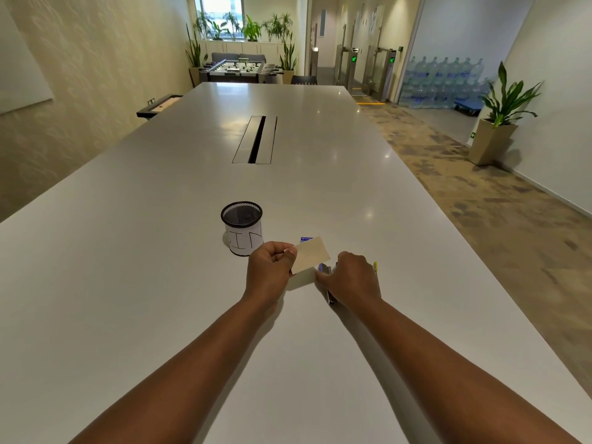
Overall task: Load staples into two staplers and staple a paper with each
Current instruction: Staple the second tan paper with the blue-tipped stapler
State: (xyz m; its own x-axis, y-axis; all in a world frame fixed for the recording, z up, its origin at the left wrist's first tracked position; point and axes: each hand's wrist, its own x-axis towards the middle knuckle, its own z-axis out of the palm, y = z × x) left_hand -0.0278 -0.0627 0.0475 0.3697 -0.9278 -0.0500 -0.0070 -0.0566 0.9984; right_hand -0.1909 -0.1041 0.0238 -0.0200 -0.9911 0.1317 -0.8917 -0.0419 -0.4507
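Observation:
My left hand (270, 267) pinches a small cream paper (312, 254) by its left edge and holds it tilted just above the table. My right hand (350, 278) lies curled over a stapler (327, 277) on the table; only its metal front and dark lower edge show under the fingers. The paper's lower right corner is close to the stapler's front. A small blue staple box (306, 239) peeks out behind the paper. A yellow object (375, 267) shows just past my right hand, mostly hidden.
A black mesh cup (242, 227) with a white paper label stands left of the paper. The long white table (192, 283) has a cable slot (256, 139) in its middle. The table's right edge runs along carpeted floor.

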